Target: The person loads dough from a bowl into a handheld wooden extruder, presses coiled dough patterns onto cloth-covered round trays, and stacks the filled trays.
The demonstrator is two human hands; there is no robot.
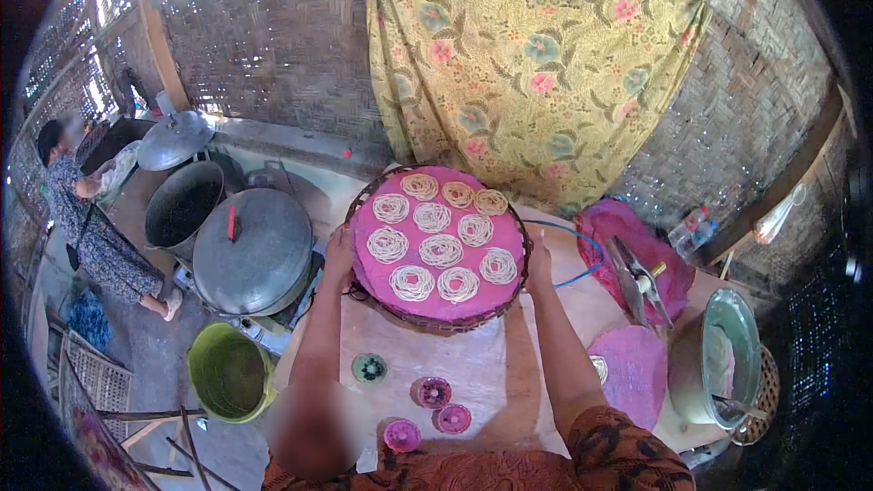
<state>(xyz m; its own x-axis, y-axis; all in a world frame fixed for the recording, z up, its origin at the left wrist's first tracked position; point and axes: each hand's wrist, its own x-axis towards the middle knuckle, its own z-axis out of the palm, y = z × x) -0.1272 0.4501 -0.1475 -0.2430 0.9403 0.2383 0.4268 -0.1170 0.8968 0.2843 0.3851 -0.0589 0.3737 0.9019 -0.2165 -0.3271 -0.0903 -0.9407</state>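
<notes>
A round woven tray (446,325) lined with pink cloth (414,229) is held level over the table (482,373). Flat coiled rounds of pale noodle-like strands (442,251) lie spread over the cloth, several in all, two at the top right slightly darker. My left hand (340,259) grips the tray's left rim, its fingers partly hidden by the edge. On the opposite rim my right hand (538,259) is closed the same way. Nearer to me on the table are a green round mould (369,368) and several pink ones (434,392).
At left stand a large lidded pot (253,250), an open dark pot (185,205) and a green bucket (229,373). A person (91,227) stands beyond them. At right are a metal tool (641,284), a pink disc (627,377) and a deep pot (691,364).
</notes>
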